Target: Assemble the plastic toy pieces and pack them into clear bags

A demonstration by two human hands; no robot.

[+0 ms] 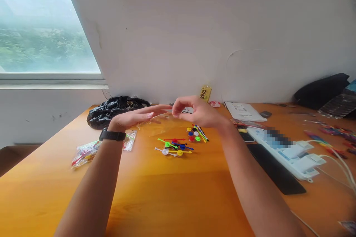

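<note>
My left hand (139,117) is raised above the orange table (172,192), fingers stretched out flat toward the right, a black watch (112,135) on its wrist. My right hand (194,111) meets it at the fingertips, its thumb and fingers pinched together; what they pinch is too small to make out. A crumpled clear plastic wrapper (158,122) lies under the hands. Just nearer on the table are small coloured plastic sticks with round hubs (175,146) and a cluster of coloured discs and sticks (197,134).
A packet of coloured pieces (91,150) lies at the left, a black plastic bag (114,110) behind it. At the right are a white power strip (289,152) with plugs, a black flat slab (275,168), papers (244,111) and more coloured pieces (333,131). The wall stands right behind the table.
</note>
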